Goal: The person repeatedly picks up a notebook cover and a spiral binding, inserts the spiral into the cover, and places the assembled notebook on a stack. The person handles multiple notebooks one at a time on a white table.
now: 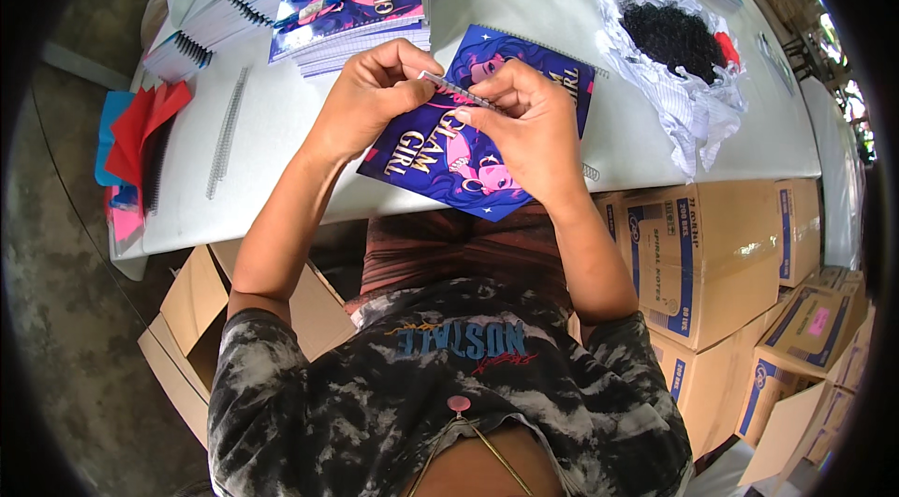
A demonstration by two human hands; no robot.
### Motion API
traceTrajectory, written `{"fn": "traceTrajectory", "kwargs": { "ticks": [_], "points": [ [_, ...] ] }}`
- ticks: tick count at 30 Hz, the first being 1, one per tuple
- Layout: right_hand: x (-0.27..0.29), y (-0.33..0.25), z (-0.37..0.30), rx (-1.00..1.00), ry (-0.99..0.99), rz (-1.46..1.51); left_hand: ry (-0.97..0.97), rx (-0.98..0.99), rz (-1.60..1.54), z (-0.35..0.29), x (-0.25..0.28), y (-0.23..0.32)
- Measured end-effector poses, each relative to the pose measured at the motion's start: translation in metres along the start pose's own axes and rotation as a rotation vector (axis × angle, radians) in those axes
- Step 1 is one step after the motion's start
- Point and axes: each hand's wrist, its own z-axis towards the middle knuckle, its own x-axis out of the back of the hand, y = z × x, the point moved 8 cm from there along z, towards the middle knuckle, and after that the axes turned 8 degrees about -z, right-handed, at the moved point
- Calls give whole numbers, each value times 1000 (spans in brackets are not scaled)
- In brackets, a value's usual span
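A purple notebook (435,160) with a pink-haired cartoon figure on its cover is tilted up in front of me. My left hand (379,94) pinches the left end of its upper, bound edge, where wire loops show. Fingers of my right hand (529,127) are closed on the same edge farther right; its thumb presses near the loops. Another purple notebook (487,40) lies behind on the table, partly covered by my right hand and the first notebook. Whether the wire is fully threaded I cannot tell.
Stacked notebooks (361,43) stand at the back left of the white table (281,122). A loose wire coil (228,132) lies left, near red and blue sheets (150,132). Crumpled paper (698,118) holds black curly scraps (670,38). Cardboard boxes (726,235) are stacked right; an open carton (192,310) sits lower left.
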Motion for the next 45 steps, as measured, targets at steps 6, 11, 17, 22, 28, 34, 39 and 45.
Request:
{"fn": "traceTrajectory", "kwargs": {
  "ticks": [6,11,17,22,28,34,39,45],
  "points": [
    [32,-13,2,35,118,-29,-43,22,109,8,-23,11],
    [114,-35,-8,386,639,-550,354,-332,378,41,-14,1],
    [82,104,-57,-70,253,-859,413,-82,1251,67,17,-97],
    [82,104,-80,-61,370,-665,125,17,1046,50,11,-88],
    [90,100,-70,-117,489,-827,-41,-57,900,38,20,-86],
    [103,112,-56,-97,489,-784,39,-90,892,48,27,-90],
    [98,111,-53,-136,475,-813,62,-103,994,43,23,-81],
    [99,92,-53,-46,543,-882,443,-520,1588,32,22,18]
  ]
}}
